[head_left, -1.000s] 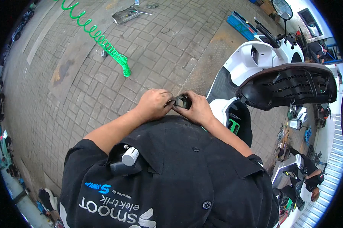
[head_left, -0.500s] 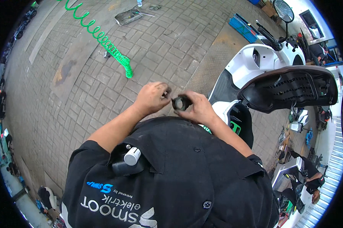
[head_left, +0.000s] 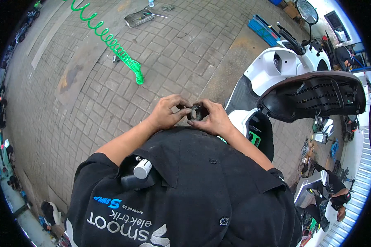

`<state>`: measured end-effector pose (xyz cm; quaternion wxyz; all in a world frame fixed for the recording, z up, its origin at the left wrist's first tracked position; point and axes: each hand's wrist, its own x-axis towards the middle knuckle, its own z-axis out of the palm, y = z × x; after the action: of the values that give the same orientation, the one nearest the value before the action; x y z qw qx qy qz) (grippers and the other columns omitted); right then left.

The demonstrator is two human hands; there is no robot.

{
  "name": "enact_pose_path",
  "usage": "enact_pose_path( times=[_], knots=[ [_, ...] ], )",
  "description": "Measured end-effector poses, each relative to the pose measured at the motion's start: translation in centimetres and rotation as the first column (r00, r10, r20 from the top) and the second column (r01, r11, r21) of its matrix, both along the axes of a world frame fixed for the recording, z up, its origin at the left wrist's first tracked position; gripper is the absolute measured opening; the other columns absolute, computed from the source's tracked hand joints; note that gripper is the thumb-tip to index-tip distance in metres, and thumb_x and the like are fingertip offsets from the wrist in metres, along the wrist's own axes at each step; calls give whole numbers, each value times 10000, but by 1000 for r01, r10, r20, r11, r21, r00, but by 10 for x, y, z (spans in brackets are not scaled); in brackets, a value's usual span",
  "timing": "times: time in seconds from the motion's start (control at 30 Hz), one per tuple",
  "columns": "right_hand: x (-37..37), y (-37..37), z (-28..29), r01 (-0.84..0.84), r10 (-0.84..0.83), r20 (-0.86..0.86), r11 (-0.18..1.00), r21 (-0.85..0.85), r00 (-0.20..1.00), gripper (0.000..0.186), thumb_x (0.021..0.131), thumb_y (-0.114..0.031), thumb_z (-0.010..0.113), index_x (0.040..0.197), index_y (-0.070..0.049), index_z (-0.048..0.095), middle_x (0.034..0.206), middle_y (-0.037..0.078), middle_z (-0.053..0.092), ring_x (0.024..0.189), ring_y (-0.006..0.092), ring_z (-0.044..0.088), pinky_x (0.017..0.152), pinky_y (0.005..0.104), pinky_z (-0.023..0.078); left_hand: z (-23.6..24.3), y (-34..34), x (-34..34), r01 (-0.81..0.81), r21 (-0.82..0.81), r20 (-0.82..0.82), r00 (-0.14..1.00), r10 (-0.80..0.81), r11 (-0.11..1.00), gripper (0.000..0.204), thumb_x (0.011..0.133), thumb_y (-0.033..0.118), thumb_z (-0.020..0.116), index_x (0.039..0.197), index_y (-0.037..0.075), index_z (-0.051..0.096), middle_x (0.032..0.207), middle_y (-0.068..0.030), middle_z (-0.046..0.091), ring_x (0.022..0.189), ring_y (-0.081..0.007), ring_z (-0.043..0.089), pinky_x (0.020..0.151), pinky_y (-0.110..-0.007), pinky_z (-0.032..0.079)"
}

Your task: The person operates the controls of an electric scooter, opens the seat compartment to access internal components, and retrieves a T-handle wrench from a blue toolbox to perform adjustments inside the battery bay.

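Note:
At waist height in front of my dark shirt, my right hand point(head_left: 212, 119) grips a dark, hollow, ring-shaped part point(head_left: 194, 113), fingers curved round its right side and top, thumb below it. My left hand point(head_left: 168, 112) is at the part's left edge with bent fingers and its thumb tip on it; whether it also pinches something small is too small to tell. Just right of my hands stands a white scooter point(head_left: 263, 74) with its black seat point(head_left: 311, 96) raised over the open under-seat compartment point(head_left: 263, 127), which has a green piece inside.
A green coiled hose point(head_left: 134, 68) lies on the paved floor point(head_left: 173, 49). A dark tray point(head_left: 134, 18) with tools and a blue crate point(head_left: 259, 29) are farther off. At the lower right, another person point(head_left: 337, 189) works at a white and black vehicle; more vehicles line the left rim.
My left hand drew up and away from the part half a second ago, and is now back down against its left edge. My right hand keeps hold of the part.

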<state>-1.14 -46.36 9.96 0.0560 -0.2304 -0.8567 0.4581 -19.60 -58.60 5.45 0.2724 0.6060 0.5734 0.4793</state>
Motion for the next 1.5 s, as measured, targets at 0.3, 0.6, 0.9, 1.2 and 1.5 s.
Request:
enact_pose_path(
  times=[0.3,0.6,0.9,1.2,1.5],
  knots=[
    [2,4,-4,-65,80,-189,994,87,979,522,695,-277,820,1100,-18,617,960,142,660,877,293,673,796,366,540,18,14,-17,28,36,-131,991,-23,999,120,791,45,720,862,23,625,888,-118,664,868,-300,651,778,-386,508],
    [7,2,-11,-134,25,-254,896,-423,967,633,713,-192,825,1248,-43,522,1093,78,588,1030,215,589,919,352,469,41,24,-36,68,62,-112,992,-61,996,84,811,37,710,853,13,641,842,-101,658,812,-245,658,735,-350,514],
    [10,-1,-16,-102,-212,-197,391,-915,957,690,747,-82,754,1362,11,455,1162,70,578,1052,157,566,938,303,458,48,10,-32,122,-176,266,961,-72,977,37,884,-5,646,915,-15,628,678,-69,631,554,-132,630,508,-273,507],
    [14,5,-13,-112,-198,-187,340,-934,962,811,726,-24,741,1451,36,381,1144,99,607,1065,157,578,954,293,461,51,8,-35,183,-174,364,925,-110,968,58,884,-1,638,934,-32,642,773,-110,689,613,-158,656,546,-296,539],
    [12,0,-3,-49,-126,-312,866,-498,942,625,772,22,659,1370,-9,482,1209,93,577,1122,187,551,992,353,446,55,5,-34,238,-240,338,929,-149,941,84,887,17,647,945,-43,656,811,-112,705,686,-168,686,562,-292,563]
  ],
)
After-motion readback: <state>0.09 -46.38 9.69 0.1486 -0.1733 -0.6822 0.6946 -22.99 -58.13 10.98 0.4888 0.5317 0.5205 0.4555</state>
